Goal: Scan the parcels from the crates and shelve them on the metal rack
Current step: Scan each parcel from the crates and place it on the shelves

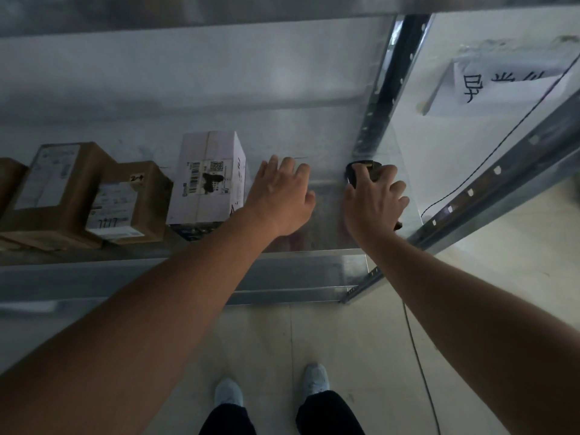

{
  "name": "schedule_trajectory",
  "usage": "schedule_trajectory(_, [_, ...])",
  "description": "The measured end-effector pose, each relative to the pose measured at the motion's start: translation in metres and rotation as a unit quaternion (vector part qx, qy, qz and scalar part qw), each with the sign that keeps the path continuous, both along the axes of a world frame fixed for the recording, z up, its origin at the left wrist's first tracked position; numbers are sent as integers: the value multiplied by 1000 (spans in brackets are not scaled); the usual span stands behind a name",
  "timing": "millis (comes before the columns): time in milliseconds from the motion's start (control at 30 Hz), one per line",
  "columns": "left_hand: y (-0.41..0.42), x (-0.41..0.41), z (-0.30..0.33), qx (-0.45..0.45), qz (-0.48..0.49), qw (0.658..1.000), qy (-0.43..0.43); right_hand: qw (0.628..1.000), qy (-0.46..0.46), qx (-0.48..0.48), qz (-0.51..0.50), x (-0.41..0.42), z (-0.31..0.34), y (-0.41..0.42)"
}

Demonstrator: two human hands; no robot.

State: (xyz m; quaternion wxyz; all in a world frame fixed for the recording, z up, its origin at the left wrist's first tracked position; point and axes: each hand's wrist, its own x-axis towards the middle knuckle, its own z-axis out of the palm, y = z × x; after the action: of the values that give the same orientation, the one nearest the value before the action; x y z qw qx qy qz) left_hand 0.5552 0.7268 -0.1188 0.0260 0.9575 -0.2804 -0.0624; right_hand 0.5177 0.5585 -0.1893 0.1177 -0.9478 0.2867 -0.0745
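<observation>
Left hand: the left hand [282, 196] is spread flat with straight fingers over bare shelf, holding nothing, just right of the white parcel.
Right hand: the right hand [373, 202] is curled round a dark scanner [361, 172], whose head pokes out past the fingertips toward the back of the shelf.
Scanner axis: its long axis seems to run from the wrist away from the person; its window is hidden, so where it aims cannot be told.
White parcel: the white parcel [208, 180] stands just left of the left hand, apart from it, label up, long axis running front to back.
Brown parcels: a small brown parcel [131, 205] and a larger brown parcel [59, 189] sit further left of the left hand, touching each other.
Rack: the metal rack [314, 265] carries all of them; its upright rises beyond the right hand.
Progress: at least three parcels look shelved. No crates are in view, so what remains cannot be told.
</observation>
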Motion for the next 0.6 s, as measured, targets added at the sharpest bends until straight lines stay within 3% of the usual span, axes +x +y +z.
schedule_trajectory(600, [10, -4, 17, -11, 5, 1000, 9, 994, 88, -59, 22, 2, 5, 3])
